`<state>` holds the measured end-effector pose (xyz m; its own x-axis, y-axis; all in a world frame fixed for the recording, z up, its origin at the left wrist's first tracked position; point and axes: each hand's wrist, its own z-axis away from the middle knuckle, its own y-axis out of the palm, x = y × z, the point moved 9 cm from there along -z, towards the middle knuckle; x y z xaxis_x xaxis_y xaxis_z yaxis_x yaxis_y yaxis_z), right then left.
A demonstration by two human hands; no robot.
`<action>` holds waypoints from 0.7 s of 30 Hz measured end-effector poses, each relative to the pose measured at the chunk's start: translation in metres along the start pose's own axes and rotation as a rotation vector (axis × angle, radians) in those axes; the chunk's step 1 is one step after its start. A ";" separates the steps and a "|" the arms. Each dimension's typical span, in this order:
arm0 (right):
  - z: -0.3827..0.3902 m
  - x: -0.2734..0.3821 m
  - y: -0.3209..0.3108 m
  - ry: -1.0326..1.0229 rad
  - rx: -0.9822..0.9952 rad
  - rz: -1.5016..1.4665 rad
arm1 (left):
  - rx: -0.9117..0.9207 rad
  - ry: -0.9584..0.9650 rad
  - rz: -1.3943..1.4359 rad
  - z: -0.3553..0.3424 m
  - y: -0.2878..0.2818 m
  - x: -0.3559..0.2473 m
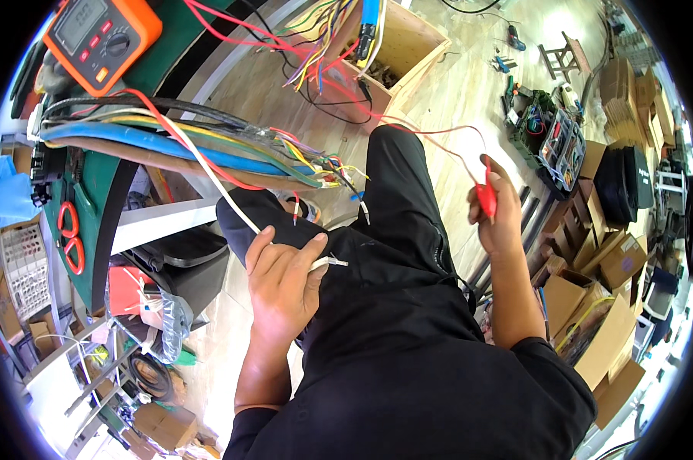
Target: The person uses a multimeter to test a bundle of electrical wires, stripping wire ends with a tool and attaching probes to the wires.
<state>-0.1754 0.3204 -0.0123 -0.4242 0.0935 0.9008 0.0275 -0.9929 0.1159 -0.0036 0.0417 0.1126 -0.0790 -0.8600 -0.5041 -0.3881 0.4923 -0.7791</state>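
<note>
Between the thumb and fingers of my left hand (pixel 281 285) is a white wire (pixel 222 186), its end poking out past the thumb above my lap. Away to the right, my right hand (pixel 497 211) is closed on a red test clip (pixel 486 195). A thin red lead (pixel 438 130) runs from that clip back toward the upper left. Beyond my left hand, a thick bundle of cables (pixel 185 146) in blue, brown, black and yellow hangs over the table edge. Several loose wire ends (pixel 335 172) fan out from it near my left knee.
On the green table (pixel 93 169) lie an orange meter (pixel 101 42) and red-handled scissors (pixel 71 238). Ahead stands a wooden box (pixel 408 46) with wires hanging over it. An open toolbox (pixel 549 142) and a small wooden stool (pixel 565 57) are at far right, with cardboard boxes (pixel 603 330) nearer.
</note>
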 end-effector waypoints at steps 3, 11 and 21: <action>0.032 0.027 0.062 -0.053 0.275 0.155 | -0.016 -0.005 0.127 -0.010 0.000 -0.004; 0.080 0.024 0.175 0.075 0.635 -0.071 | -0.026 0.153 0.277 -0.029 -0.001 -0.030; 0.106 0.020 0.192 -0.131 0.981 0.317 | -0.199 0.020 0.487 -0.019 -0.013 -0.013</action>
<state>-0.0826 0.1400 0.0728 -0.1688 -0.0953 0.9810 0.8700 -0.4823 0.1028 -0.0155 0.0437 0.1361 -0.3106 -0.5411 -0.7815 -0.4689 0.8024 -0.3692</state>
